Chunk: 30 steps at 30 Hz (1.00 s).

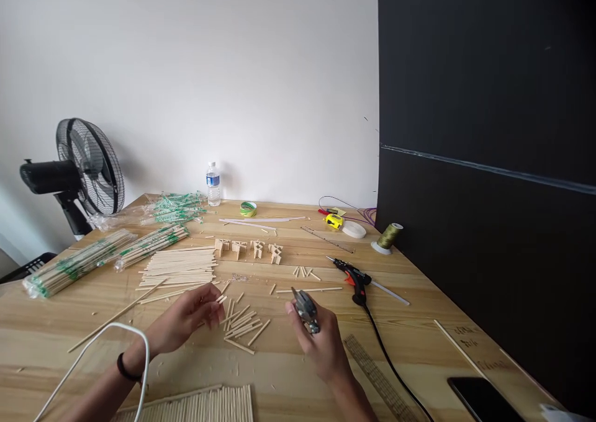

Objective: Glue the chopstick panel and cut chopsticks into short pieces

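My left hand (190, 316) is closed, and a short piece of wooden stick (222, 299) pokes out at its fingertips. A pair of grey metal pliers (306, 310) is gripped in my right hand (321, 344), with its pointed jaws facing away from me. Between the two hands lies a loose pile of short cut sticks (244, 326). Beyond my left hand a layer of long wooden sticks (179, 265) is spread out. Near me, at the bottom, lies a panel of sticks set side by side (209, 406).
Several small stick structures (257, 249) stand mid-table. A glue gun (356, 278) with its black cord and a ruler (377, 375) lie right, near a phone (484, 399). Bagged sticks (84, 260) and a fan (90, 167) are left. A white cable (146, 360) arcs by my left wrist.
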{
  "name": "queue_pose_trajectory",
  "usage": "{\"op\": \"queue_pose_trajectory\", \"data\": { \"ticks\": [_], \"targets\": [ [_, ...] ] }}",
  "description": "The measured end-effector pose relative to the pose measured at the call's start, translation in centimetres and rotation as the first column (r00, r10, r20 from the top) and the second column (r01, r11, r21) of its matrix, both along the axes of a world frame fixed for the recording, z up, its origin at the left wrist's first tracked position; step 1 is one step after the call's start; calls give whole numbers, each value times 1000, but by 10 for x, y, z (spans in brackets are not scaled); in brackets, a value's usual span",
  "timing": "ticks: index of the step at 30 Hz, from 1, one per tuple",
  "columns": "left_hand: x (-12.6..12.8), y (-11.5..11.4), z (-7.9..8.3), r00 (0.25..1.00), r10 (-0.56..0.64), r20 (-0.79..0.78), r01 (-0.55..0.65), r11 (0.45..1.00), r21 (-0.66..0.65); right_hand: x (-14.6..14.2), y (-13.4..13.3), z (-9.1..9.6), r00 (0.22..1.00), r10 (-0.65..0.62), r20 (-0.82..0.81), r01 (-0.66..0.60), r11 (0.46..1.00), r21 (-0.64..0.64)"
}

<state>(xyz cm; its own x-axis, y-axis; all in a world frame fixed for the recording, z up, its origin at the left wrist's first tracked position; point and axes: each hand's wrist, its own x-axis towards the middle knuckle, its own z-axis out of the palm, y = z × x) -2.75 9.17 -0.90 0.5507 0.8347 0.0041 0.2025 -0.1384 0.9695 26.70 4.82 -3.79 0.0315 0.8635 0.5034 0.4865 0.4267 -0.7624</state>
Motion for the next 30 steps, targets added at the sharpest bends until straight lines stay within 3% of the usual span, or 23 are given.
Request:
{"op": "queue_pose_trajectory", "data": {
  "ticks": [5,8,11,16,24,30],
  "targets": [
    [4,-8,-17,989,-29,148,44,994,-98,12,2,4,947,4,-322,-75,975,-208],
    [7,-13,-20,986,-33,161,47,995,-84,10,4,5,819,14,-574,-215,934,-284],
    [9,-16,-21,988,-31,154,43,996,-73,5,3,6,712,20,-702,-338,886,-317],
    [13,-18,-23,979,-14,202,37,993,-111,-1,0,8,685,32,-728,-395,856,-334],
    [17,-18,-29,966,15,257,40,977,-208,-4,-1,6,703,-35,-711,-315,880,-354],
    [12,-14,-33,980,33,196,-12,994,-106,-2,-1,4,717,-119,-687,-260,868,-423]
  ]
}}
